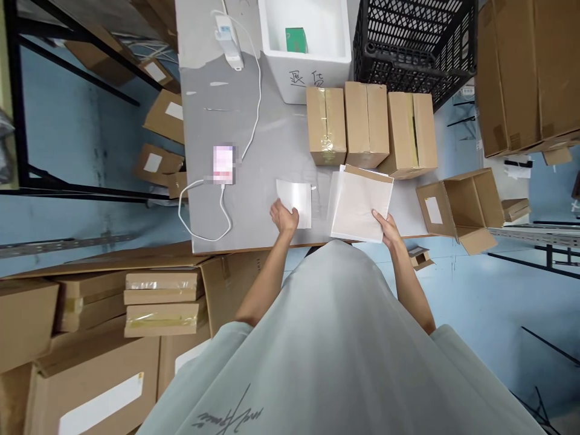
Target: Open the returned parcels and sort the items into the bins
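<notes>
My right hand point(386, 228) grips the right edge of a flat white packet point(360, 202), thumb on top. A brown cardboard edge point(368, 173) shows along the packet's far side. Over the near left part of a small shiny white sheet point(299, 202) lies my left hand point(285, 217), its fingers apart and touching the sheet. The sheet rests on the grey table point(254, 211), left of the packet; whether it is a label or a bag I cannot tell.
Taped cartons point(326, 127) stand behind the packet. Beyond are a white bin point(276, 63) with a green box point(296, 40) and a black crate point(399, 57). A phone point(223, 164) with a white cable lies left. An open carton point(466, 205) sits right; boxes point(161, 287) fill the lower left.
</notes>
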`<state>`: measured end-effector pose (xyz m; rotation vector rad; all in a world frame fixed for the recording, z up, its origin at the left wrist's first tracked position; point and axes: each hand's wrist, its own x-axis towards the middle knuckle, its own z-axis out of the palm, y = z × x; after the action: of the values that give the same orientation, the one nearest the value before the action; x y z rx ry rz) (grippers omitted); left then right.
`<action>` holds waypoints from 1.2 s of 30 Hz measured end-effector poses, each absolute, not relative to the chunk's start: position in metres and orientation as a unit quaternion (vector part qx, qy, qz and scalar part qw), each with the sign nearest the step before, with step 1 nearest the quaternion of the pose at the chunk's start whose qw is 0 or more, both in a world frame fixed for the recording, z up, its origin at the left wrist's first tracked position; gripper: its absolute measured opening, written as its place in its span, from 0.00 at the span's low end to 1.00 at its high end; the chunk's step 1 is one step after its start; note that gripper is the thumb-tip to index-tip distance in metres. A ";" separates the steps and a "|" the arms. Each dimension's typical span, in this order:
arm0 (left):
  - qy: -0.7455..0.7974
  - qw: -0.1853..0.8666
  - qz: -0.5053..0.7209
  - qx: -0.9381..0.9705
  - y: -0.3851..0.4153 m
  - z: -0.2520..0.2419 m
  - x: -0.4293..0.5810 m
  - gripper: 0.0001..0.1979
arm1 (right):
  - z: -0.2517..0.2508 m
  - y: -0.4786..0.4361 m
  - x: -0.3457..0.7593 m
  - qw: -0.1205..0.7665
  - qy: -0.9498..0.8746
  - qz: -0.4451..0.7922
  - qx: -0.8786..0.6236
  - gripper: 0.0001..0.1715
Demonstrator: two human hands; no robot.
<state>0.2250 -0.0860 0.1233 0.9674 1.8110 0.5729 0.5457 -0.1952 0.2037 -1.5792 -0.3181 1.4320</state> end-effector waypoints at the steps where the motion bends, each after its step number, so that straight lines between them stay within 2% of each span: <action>1: 0.730 0.473 0.259 0.420 -0.089 0.129 0.234 0.38 | 0.203 -0.194 0.547 0.474 -0.136 0.584 -0.644 0.40; 4: 0.601 0.584 0.309 0.450 -0.100 0.148 0.266 0.38 | 0.199 -0.190 0.546 0.473 -0.159 0.582 -0.642 0.42; 7: 0.500 0.678 0.319 0.434 -0.108 0.163 0.298 0.51 | 0.195 -0.183 0.541 0.478 -0.188 0.576 -0.636 0.43; 9: 0.493 0.689 0.349 0.400 -0.110 0.168 0.312 0.53 | 0.192 -0.177 0.539 0.484 -0.207 0.560 -0.640 0.42; 18: 0.529 0.724 0.356 0.265 -0.106 0.173 0.289 0.41 | 0.195 -0.162 0.555 0.544 -0.174 0.515 -0.639 0.33; 22: 0.517 0.756 0.346 0.202 -0.103 0.171 0.265 0.35 | 0.199 -0.161 0.560 0.506 -0.181 0.581 -0.612 0.36; 26: 0.508 0.776 0.341 0.155 -0.099 0.167 0.250 0.28 | 0.193 -0.154 0.541 0.427 -0.198 0.635 -0.613 0.39; 30: 0.495 0.792 0.328 0.140 -0.099 0.164 0.246 0.23 | 0.185 -0.141 0.517 0.419 -0.259 0.649 -0.580 0.40; 33: 0.489 0.801 0.321 0.126 -0.101 0.161 0.245 0.21 | 0.183 -0.130 0.514 0.420 -0.317 0.584 -0.619 0.41; 36: 0.481 0.806 0.326 0.111 -0.106 0.158 0.244 0.20 | 0.189 -0.123 0.528 0.395 -0.367 0.414 -0.733 0.42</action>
<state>0.2439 -0.1058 0.1582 0.2382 1.0292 0.6969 0.5281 -0.1232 0.1889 -1.8582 -0.9310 1.0503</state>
